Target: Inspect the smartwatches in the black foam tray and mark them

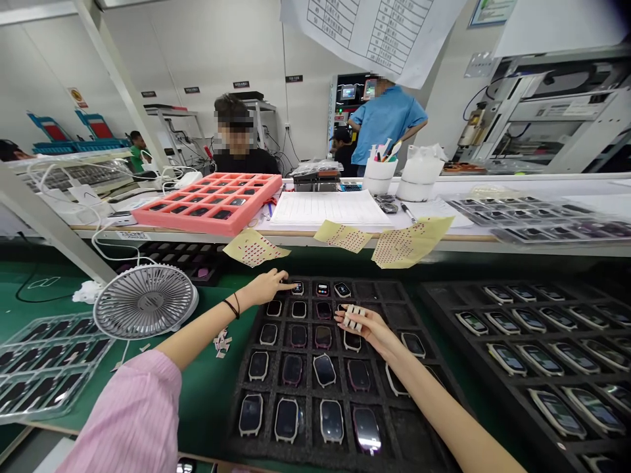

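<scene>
Left hand: the left hand [263, 288] reaches from the lower left, partly open, its index finger extended and its fingertip [290, 285] on a smartwatch [297, 288]; it grips nothing.
Right hand: the right hand [367, 328] lies palm up at centre, fingers loosely curled, apparently holding a small bundle of white strips [354, 317].
Smartwatch: it sits in the far row of the black foam tray [235, 420], up and to the right of the left hand and up and left of the right. The left hand is nearer and touching it. Its long axis is hard to judge from this angle.
Left arm: a pink sleeve [133, 414] covers the upper arm, and a dark wristband [233, 305] circles the wrist.
Around the tray: a white desk fan [145, 301] stands on a green mat [207, 394] at left, and a second black tray of watches [517, 368] lies at right.
Beyond: yellow sticker sheets [411, 242] hang from the bench edge, below a coral-red tray [207, 203] and a paper form [328, 208].
People: a seated co-worker [241, 157] faces the bench at upper centre, and a co-worker in a blue shirt [384, 121] stands farther back.
</scene>
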The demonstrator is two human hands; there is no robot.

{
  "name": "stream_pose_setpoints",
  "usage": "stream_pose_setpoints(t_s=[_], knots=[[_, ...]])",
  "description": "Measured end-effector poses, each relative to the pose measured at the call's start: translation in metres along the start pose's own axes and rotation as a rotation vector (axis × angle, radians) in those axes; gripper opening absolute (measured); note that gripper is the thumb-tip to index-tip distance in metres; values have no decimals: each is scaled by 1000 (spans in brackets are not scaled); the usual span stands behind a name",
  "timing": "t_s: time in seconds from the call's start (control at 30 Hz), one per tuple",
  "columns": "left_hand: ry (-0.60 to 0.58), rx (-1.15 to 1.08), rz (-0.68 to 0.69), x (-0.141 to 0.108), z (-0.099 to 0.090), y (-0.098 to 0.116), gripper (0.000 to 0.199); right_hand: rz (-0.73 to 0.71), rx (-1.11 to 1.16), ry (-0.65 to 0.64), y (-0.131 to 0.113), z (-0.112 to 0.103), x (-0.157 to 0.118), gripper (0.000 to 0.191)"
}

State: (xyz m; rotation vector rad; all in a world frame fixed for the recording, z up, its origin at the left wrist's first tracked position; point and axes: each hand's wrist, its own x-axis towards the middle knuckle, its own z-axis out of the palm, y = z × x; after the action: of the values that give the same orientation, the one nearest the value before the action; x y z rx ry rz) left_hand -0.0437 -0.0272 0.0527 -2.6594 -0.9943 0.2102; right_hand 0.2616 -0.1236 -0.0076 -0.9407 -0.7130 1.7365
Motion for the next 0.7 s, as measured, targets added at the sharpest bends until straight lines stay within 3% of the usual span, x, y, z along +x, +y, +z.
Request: stream_pose_setpoints(t_s=[0.17, 0.4, 0.5, 0.7], knots=[[54, -20, -75, 19, -14, 1, 66, -7, 7, -16, 1, -1, 1, 36], [62, -45, 50, 90, -17, 58, 60, -69, 19, 13, -7, -13, 7, 35], [59, -49, 74, 113, -15, 71, 58, -124, 28, 46, -19, -24, 8, 32], [49, -43, 108, 123, -10, 79, 57, -214, 70, 109, -39, -43, 11, 33]])
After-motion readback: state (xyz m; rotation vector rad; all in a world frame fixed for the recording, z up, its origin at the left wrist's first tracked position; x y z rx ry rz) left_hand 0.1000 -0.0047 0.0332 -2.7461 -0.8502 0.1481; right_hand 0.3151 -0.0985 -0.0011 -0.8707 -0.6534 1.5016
